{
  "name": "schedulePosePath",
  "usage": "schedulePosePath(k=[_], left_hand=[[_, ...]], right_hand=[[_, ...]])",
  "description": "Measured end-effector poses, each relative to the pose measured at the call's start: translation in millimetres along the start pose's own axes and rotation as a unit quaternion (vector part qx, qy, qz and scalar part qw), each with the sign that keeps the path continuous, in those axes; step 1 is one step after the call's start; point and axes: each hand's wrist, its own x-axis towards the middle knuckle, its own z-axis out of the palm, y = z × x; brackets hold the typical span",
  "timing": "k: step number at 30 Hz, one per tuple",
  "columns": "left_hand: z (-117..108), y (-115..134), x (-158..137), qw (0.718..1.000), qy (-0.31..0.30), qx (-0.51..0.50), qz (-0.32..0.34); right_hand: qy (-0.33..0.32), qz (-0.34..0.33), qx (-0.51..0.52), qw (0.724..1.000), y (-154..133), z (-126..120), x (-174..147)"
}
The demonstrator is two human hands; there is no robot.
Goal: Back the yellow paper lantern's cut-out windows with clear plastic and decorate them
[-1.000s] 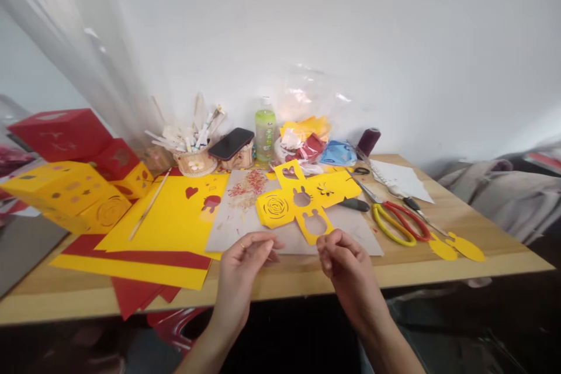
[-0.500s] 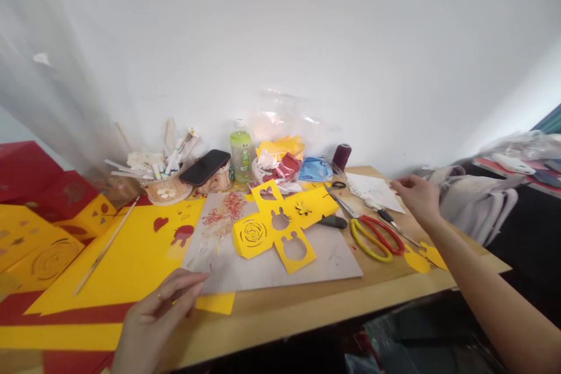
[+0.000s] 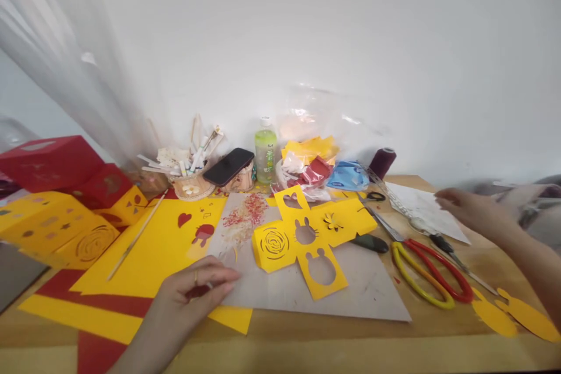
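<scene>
My left hand (image 3: 197, 298) is at the near left edge of a grey board (image 3: 368, 298). Thumb and forefinger come together there, and nothing shows between them. On the board lies a flat yellow paper box cutout (image 3: 278, 269) with flower, rabbit, bear and heart openings. My right hand (image 3: 477, 213) is over the right edge of a white paper sheet (image 3: 412, 201). Its fingers are closed, and whatever they hold is hidden. Red-and-yellow-handled scissors (image 3: 425, 274) lie between the board and my right arm. A dark-handled tool (image 3: 372, 243) sits partly under the cutout.
Yellow paper sheets (image 3: 144, 263) and a thin stick (image 3: 135, 236) lie left, beside red boxes (image 3: 50, 163). Along the wall stand a pen holder (image 3: 190, 187), a phone (image 3: 230, 166), a green bottle (image 3: 265, 155) and a thread spool (image 3: 382, 162). Yellow cut pieces (image 3: 495, 315) lie right.
The view has shifted, so the table items appear larger, and most sit farther right. My right hand stays by the white sheet, and my left hand stays at the board's edge.
</scene>
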Motion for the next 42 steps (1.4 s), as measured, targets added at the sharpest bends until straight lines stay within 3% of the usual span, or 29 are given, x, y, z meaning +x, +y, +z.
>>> schedulePosePath(k=[2, 5, 8, 10, 13, 20, 28, 34, 37, 42], left_hand=[[6, 8, 9, 1.000, -0.015, -0.009, -0.015], [20, 20, 26, 0.993, -0.082, -0.058, -0.063], [35, 31, 45, 0.977, -0.122, -0.143, -0.101], [44, 35, 55, 0.971, -0.133, -0.172, -0.105], [53, 36, 63, 0.967, -0.144, -0.183, -0.106], [61, 35, 74, 0.964, -0.120, -0.214, -0.105], [64, 33, 82, 0.955, -0.141, -0.242, -0.100], [65, 41, 82, 0.956, -0.160, -0.230, -0.084], [60, 37, 89, 0.955, -0.175, -0.231, -0.059], [66, 13, 118, 0.980, -0.059, -0.188, -0.041]], right_hand=[[0.019, -0.008, -0.050, 0.999, -22, 3, -7], [-0.013, -0.040, -0.069, 0.997, -62, 29, -35], [-0.164, -0.059, -0.017, 0.985, -101, 70, -77], [-0.282, -0.070, 0.031, 0.956, -122, 93, -103], [-0.349, -0.080, 0.087, 0.930, -141, 114, -125], [-0.373, -0.036, 0.152, 0.914, -147, 123, -128], [-0.323, 0.034, 0.170, 0.930, -142, 116, -128], [-0.347, 0.059, 0.187, 0.917, -153, 115, -127], [-0.305, 0.061, 0.187, 0.932, -152, 108, -122], [-0.170, 0.125, 0.219, 0.953, -139, 90, -110]])
